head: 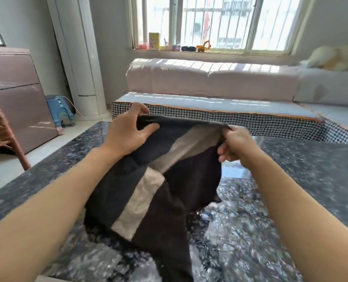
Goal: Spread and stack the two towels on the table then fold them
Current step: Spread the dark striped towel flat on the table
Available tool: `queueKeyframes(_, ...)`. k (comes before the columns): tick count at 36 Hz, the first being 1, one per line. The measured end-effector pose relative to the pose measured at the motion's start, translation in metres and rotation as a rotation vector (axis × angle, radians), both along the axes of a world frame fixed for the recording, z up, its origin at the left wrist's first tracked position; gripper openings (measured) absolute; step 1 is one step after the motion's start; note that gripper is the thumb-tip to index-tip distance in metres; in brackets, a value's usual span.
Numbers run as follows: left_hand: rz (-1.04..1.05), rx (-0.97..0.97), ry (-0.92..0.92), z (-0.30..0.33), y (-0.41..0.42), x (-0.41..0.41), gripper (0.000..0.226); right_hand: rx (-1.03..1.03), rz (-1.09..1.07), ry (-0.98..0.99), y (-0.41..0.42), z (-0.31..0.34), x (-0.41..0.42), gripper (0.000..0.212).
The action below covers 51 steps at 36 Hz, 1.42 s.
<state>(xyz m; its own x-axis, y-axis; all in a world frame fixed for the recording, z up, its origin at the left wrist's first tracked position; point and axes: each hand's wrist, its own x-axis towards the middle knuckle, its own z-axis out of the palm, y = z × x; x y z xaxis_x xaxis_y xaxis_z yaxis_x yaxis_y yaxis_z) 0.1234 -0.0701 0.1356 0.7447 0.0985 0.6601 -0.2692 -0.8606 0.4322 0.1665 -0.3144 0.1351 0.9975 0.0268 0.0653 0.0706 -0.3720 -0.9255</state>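
- One wicker chair (0, 131) stands at the far left edge, partly out of frame.
- One mauve cabinet (16, 94) stands behind it; one blue plastic stool (60, 110) sits on the floor just beside the cabinet.
- One white floor-standing air conditioner (81, 58) stands in the corner.
- One left hand (128, 131): thumb and fingers pinch the left end of the raised towel edge.
- One dark towel (165, 200) with one pale stripe is plainly visible, held up above the table; its lower part drapes toward the near edge. Whether a second towel lies within the folds cannot be told.
- One right hand (236, 145): fingers curled, gripping the right end of the same edge.
- One dark speckled table (291, 190) lies beneath both forearms.
- One sofa (209, 82) with a houndstooth front stands beyond the table, under one barred window (209, 21).
- Several small items, including one yellow toy excavator (203, 46), stand on the windowsill.
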Motion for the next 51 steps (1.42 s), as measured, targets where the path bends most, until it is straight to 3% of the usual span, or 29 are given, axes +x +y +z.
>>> queueKeyframes(3, 0.127, 0.298, 0.080, -0.001, 0.005, 0.002, 0.025, 0.283, -0.013, -0.010, -0.006, 0.011, -0.003, 0.025)
queueKeyframes(5, 0.199, 0.317, 0.066, 0.000, 0.006, 0.004, 0.015, 0.457, -0.048, -0.067, -0.013, 0.018, -0.004, 0.025)
queueKeyframes(8, 0.193, 0.163, 0.024, 0.003, 0.003, 0.007, 0.014, 0.535, -0.094, -0.189, -0.023, 0.029, -0.005, 0.028)
queueKeyframes(12, 0.076, -0.076, 0.042, 0.017, -0.012, 0.006, 0.033, 0.562, -0.155, -0.347, -0.035, 0.042, -0.006, 0.027)
queueKeyframes(17, -0.187, -0.378, 0.049, 0.039, -0.041, -0.004, 0.016, 0.591, -0.253, -0.472, -0.064, 0.066, -0.013, 0.030)
queueKeyframes(27, -0.533, -0.264, 0.193, 0.054, -0.103, -0.017, 0.017, 0.319, -0.575, -0.727, -0.143, 0.109, -0.051, 0.024)
queueKeyframes(32, -0.533, -0.282, 0.261, 0.046, -0.137, -0.012, 0.013, 0.102, -0.675, -0.729, -0.171, 0.111, -0.057, 0.031)
queueKeyframes(36, -0.399, -0.306, 0.303, 0.010, -0.159, 0.007, 0.014, -0.110, -0.613, -0.561, -0.178, 0.081, -0.043, 0.031)
queueKeyframes(40, -0.311, -0.400, 0.413, -0.036, -0.175, 0.026, 0.010, -0.209, -0.389, -0.263, -0.180, 0.023, -0.019, 0.033)
queueKeyframes(42, -0.311, -0.418, 0.483, -0.061, -0.178, 0.035, 0.017, -0.224, -0.276, -0.090, -0.180, -0.011, -0.011, 0.058)
queueKeyframes(45, -0.328, -0.360, 0.592, -0.095, -0.181, 0.030, 0.049, -0.321, -0.202, 0.187, -0.175, -0.057, -0.005, 0.084)
queueKeyframes(47, -0.278, -0.255, 0.480, -0.115, -0.182, 0.018, 0.050, -0.436, -0.175, 0.185, -0.158, -0.082, -0.006, 0.076)
queueKeyframes(51, -0.274, -0.025, 0.037, -0.146, -0.177, -0.020, 0.012, -0.580, -0.007, -0.141, -0.109, -0.114, -0.025, 0.050)
